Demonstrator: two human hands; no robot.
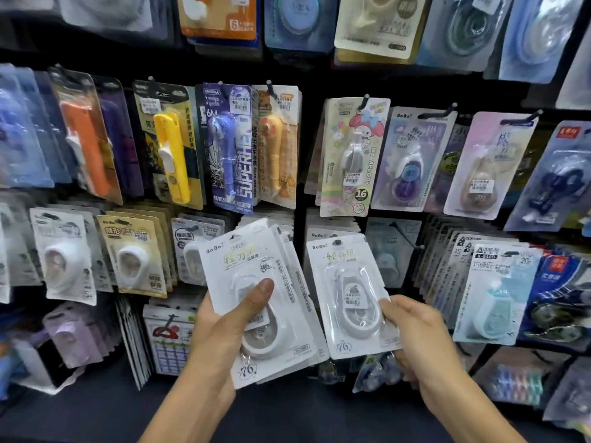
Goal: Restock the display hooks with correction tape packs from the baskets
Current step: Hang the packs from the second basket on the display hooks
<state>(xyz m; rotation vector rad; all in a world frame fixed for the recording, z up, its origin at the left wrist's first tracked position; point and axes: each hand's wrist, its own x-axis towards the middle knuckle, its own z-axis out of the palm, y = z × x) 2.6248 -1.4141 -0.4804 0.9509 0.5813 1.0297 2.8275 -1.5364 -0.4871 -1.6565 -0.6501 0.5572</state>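
Now, left hand (220, 327) gripping white pack stack (256, 302), right hand (415, 334) pinching single pack (348, 295)

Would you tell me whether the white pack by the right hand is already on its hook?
On: the white pack hangs with its hole over a hook.

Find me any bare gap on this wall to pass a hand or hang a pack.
One clear gap: the dark vertical strip between the orange pack and the My Melody pack. Elsewhere packs overlap edge to edge. The left hand grips a white stack; the right hand pinches a white pack on its hook.
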